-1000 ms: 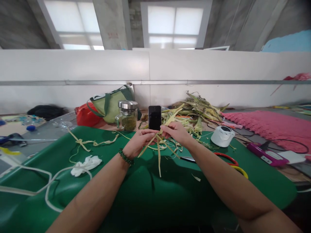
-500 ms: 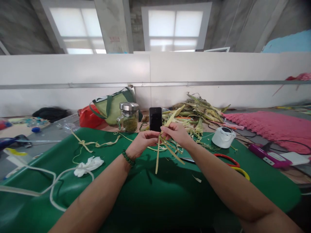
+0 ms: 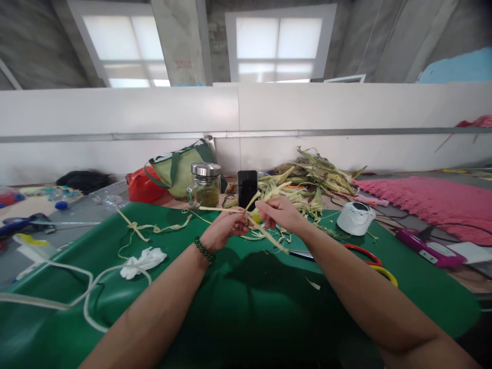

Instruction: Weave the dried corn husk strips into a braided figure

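My left hand [image 3: 225,228], with a green bead bracelet [image 3: 203,249] at the wrist, pinches the crossing point of several pale corn husk strips [image 3: 271,240]. One strip points left above the fingers, and another slants down to the right. My right hand [image 3: 282,212] is closed on the upper husk ends, close beside the left fingertips. Both hands are above the green mat [image 3: 246,312]. Scissors [image 3: 302,254] with red and yellow handles lie partly under my right forearm. Directly behind the hands a dark phone [image 3: 247,187] stands upright.
Dried husks [image 3: 323,171] are heaped behind my right hand. A glass jar [image 3: 206,192] with a metal lid stands by a green bag [image 3: 179,171]. To the left lie a knotted husk piece [image 3: 132,225], a white tissue [image 3: 144,261] and a white cable [image 3: 86,302]. A white container [image 3: 355,219] sits right.
The husk strips have turned in my hands: the one that hung straight down is gone from there, and one now points left. Both hands stay close together in nearly the same place.
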Available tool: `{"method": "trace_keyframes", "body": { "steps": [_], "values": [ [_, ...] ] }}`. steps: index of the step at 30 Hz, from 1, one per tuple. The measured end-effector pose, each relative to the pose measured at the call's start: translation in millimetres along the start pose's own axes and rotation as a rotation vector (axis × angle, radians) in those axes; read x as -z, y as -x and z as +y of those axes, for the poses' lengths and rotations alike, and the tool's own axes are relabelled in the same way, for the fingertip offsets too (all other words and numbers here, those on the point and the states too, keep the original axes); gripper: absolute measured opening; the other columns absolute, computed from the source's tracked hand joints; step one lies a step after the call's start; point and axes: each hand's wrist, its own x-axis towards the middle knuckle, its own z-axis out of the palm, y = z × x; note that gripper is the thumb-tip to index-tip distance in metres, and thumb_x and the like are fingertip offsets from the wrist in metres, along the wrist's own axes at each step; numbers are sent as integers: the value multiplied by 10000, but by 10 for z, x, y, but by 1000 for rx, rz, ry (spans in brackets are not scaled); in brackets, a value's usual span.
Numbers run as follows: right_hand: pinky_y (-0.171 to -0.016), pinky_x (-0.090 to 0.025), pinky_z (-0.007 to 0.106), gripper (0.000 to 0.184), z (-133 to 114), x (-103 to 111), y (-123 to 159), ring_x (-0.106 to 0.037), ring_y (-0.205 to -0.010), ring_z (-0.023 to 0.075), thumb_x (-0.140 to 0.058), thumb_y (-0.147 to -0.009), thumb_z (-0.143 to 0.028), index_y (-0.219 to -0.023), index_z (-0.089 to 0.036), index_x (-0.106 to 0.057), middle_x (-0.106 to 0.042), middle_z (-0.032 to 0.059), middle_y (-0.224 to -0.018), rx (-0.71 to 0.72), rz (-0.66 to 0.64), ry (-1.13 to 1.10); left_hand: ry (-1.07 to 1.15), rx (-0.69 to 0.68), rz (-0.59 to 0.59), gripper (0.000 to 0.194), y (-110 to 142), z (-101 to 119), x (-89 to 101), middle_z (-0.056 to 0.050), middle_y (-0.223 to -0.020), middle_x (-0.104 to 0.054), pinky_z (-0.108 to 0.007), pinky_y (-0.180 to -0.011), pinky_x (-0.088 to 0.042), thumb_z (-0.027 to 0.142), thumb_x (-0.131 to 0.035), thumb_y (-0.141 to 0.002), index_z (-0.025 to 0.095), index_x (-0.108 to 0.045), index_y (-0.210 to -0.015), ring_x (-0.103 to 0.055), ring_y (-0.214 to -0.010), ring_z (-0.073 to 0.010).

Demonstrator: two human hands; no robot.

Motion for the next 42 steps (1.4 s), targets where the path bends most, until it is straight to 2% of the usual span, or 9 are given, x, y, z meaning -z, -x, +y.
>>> {"method": "trace_keyframes", "body": {
  "steps": [6,12,17,23,26,29,34,37,42],
  "values": [
    [-730,-520,313,501,-22,-5,5,-660,-750,159,-707,-628,-351,-1077,-159,-594,-678,95,-1001,131,54,-119,-35,-45,-13,85,33,13,-29,-39,-692,-643,-208,-543,-441,216,-638,-600,151,-631,-654,-543,-550,-101],
    [-808,-445,365,292,-15,-8,29,-597,-889,228,-697,-684,-416,-856,-180,-696,-684,73,-894,370,-6,573,-37,-73,-3,186,-33,-64,5,-27,-580,-588,-245,-548,-448,303,-718,-565,146,-664,-649,-539,-556,-132],
    [-735,-436,312,223,-2,-29,47,-563,-810,186,-561,-825,-356,-792,-184,-700,-630,82,-834,654,115,701,-171,-155,-28,276,-20,-75,-13,-37,-666,-622,-222,-559,-437,363,-739,-578,127,-684,-711,-553,-634,-140],
    [-804,-430,340,205,-31,9,67,-571,-841,194,-492,-827,-244,-822,-177,-685,-649,78,-841,693,297,767,-249,-143,-40,243,11,-70,-25,13,-538,-536,-204,-479,-404,380,-675,-653,146,-619,-621,-490,-498,-99],
    [-1035,-236,476,203,-43,4,100,-503,-1114,254,-523,-758,-214,-878,-211,-687,-639,66,-1101,757,254,902,-158,-65,-88,178,1,-96,-16,-23,-598,-620,-253,-539,-464,339,-679,-649,166,-637,-664,-574,-541,-141],
    [-1067,-99,541,177,-29,12,106,-388,-1253,300,-552,-757,-276,-830,-209,-699,-568,83,-1245,729,213,1010,-150,-79,-66,173,0,-98,-3,-32,-559,-623,-271,-561,-474,335,-671,-661,174,-624,-618,-581,-532,-150],
    [-1012,-257,495,150,-6,32,57,-547,-1056,250,-546,-784,-238,-752,-196,-686,-672,69,-1015,597,114,997,-126,-87,4,282,-13,-68,34,-55,-623,-660,-269,-585,-472,397,-712,-604,139,-645,-695,-621,-613,-172],
    [-829,-425,387,270,-21,-16,59,-598,-816,211,-592,-777,-434,-814,-181,-680,-678,63,-816,497,25,923,-244,-159,37,359,-30,-59,34,-17,-485,-575,-223,-482,-390,468,-704,-601,127,-604,-549,-539,-498,-129],
    [-975,-322,464,342,-9,-101,95,-532,-1057,282,-663,-697,-498,-803,-173,-657,-651,110,-1012,691,191,995,-358,-221,81,419,-45,-71,-18,19,-407,-496,-202,-424,-330,489,-652,-652,133,-558,-453,-448,-426,-88]
  ]
}}
